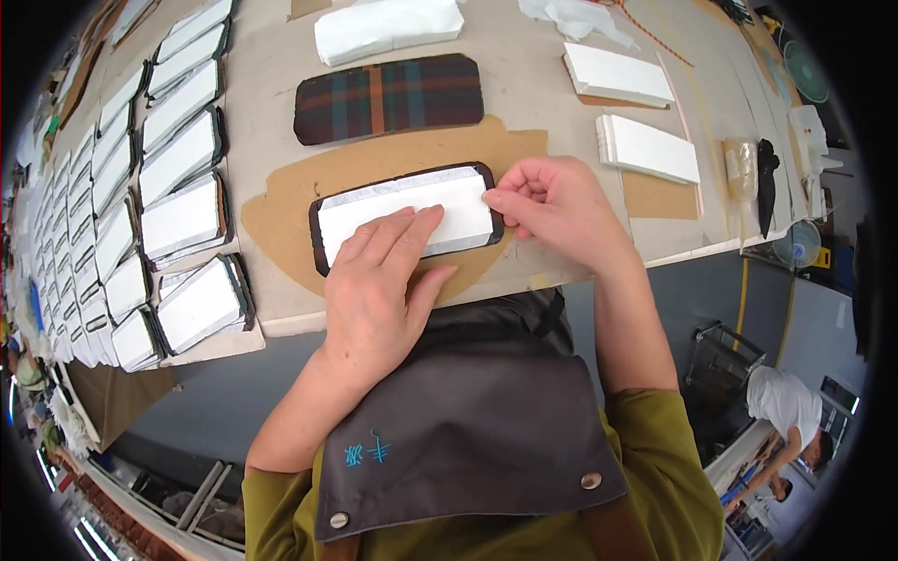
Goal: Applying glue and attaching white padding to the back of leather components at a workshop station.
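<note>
near the front edge of the surface (pixel 538 107), in the head view, a white panel (pixel 460 206) with a dark border (pixel 317 229) lies on brown paper (pixel 281 210). the left hand (pixel 379 266) rests outstretched on it, gripping nothing; the right hand (pixel 496 199) is curled, thumb and forefinger close together at its right end, though i cannot tell whether they pinch it. behind lies a plaid piece (pixel 388 98).

A wide worktable (pixel 524 93) with beige covering fills the upper part of the view. Under its edge lies a smooth grey floor (pixel 215 397). At the right, a yellow line (pixel 745 299) passes near a metal frame (pixel 734 340). At the lower left, white tube lamps (pixel 99 538) are shining.
</note>
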The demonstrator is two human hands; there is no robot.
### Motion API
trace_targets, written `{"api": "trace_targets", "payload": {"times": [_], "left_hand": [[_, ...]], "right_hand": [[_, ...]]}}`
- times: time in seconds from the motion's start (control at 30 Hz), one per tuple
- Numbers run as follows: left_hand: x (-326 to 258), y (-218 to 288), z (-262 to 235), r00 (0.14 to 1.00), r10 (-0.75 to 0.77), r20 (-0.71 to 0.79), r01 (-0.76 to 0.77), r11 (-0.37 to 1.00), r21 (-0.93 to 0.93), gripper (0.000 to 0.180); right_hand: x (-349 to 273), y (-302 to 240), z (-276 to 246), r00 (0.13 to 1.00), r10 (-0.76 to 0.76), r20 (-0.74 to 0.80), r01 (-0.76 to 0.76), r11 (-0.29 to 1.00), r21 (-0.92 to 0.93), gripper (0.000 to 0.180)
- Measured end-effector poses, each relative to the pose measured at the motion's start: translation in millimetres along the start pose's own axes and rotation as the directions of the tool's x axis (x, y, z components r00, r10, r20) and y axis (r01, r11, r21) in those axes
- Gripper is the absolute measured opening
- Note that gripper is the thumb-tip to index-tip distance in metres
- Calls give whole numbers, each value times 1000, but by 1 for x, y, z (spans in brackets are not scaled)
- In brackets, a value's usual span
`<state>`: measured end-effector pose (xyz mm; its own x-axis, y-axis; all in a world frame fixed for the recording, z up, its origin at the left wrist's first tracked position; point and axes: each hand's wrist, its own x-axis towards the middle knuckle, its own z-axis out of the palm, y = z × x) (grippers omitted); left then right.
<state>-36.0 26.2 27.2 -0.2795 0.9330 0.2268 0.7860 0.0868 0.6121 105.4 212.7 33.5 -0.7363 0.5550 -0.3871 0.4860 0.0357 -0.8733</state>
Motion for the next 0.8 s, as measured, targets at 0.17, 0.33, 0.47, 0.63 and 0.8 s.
{"api": "trace_targets", "payload": {"times": [0.17, 0.33, 0.47, 0.63, 0.8], "left_hand": [[1, 2, 1, 993, -79, -89, 79, 997, -6, 72], [8, -5, 4, 987, -51, -154, 50, 999, -11, 49], [13, -2, -3, 995, -65, -73, 64, 998, -20, 42], [19, -6, -12, 996, -81, -41, 80, 997, -19, 41], [23, -5, -16, 996, -89, 4, 89, 995, -41, 34]], "right_hand": [[8, -15, -3, 991, -25, 133, 7, 991, 132, 21], [18, -33, 3, 972, -55, 229, -1, 971, 237, 25], [19, -27, -11, 961, -30, 274, -35, 973, 226, 21], [27, -28, -15, 926, -53, 374, -20, 982, 190, 19], [35, -17, -19, 905, -73, 420, -32, 971, 238, 23]]}}
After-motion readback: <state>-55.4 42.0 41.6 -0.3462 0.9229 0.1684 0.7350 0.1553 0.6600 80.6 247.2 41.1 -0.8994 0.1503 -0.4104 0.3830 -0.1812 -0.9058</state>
